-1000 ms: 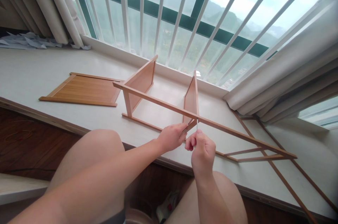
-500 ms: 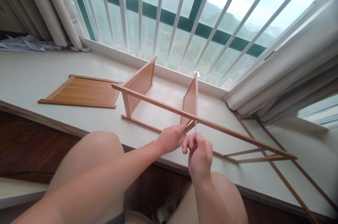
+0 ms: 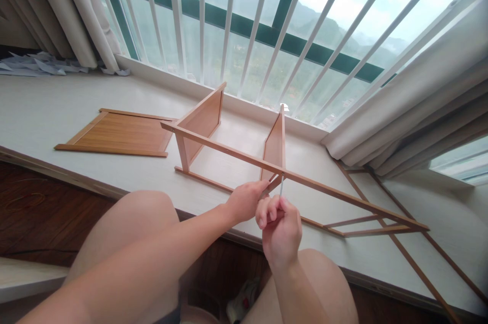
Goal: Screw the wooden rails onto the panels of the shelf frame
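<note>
A wooden rack frame (image 3: 229,151) rests on its side on the white sill, with one shelf panel (image 3: 202,123) upright near its left end and a second shelf panel (image 3: 275,143) at its middle. My left hand (image 3: 246,202) is closed on the near edge of the middle shelf, just below the upper rail. Pinched in my right hand (image 3: 280,230) is a thin metal hex key (image 3: 281,186), its tip at the rail where that shelf meets it. The fingers hide the key's lower end.
A loose wooden panel (image 3: 125,132) lies flat on the left of the sill (image 3: 34,110). Another wooden frame (image 3: 415,265) leans at the right. White bars (image 3: 229,24) and curtains (image 3: 412,95) border the window. Papers (image 3: 41,63) lie at the far left.
My right hand has turned and shifted slightly left and down, with the hex key still at the rail. The left hand and rack frame look nearly unchanged.
</note>
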A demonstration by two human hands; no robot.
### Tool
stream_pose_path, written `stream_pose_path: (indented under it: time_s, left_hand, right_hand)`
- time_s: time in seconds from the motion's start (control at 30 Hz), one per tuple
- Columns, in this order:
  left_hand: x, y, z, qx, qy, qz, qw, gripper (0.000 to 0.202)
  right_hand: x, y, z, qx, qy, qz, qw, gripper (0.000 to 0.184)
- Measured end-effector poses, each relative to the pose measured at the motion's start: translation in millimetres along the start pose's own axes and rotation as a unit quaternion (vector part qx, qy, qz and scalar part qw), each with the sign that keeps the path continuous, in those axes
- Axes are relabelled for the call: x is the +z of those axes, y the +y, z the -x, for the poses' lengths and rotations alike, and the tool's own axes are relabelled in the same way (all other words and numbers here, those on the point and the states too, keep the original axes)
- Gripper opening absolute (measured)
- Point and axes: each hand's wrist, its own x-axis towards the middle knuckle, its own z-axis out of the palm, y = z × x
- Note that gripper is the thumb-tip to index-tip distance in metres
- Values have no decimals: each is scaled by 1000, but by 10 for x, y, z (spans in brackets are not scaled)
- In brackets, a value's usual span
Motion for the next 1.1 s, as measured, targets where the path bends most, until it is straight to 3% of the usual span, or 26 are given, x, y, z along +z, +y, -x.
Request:
stream_pose_path:
  time_s: [0.1,0.4,0.83,1.1]
  left_hand:
    - [-13,6,4,-5,-4,10,1000,4]
    - [-3,0,-4,8,5,25,1000,17]
    - [34,-40,-32,-8,-13,26,1000,17]
    - [48,-73,-46,-5,-14,27,1000,18]
  right_hand:
    - [32,42,60,-32,5,37,999,44]
    - [43,-45,-36,80,-61,-175,979,41]
    - [64,-1,-22,85,-64,-201,974,41]
    - [66,-2,-10,108,-77,-266,955,41]
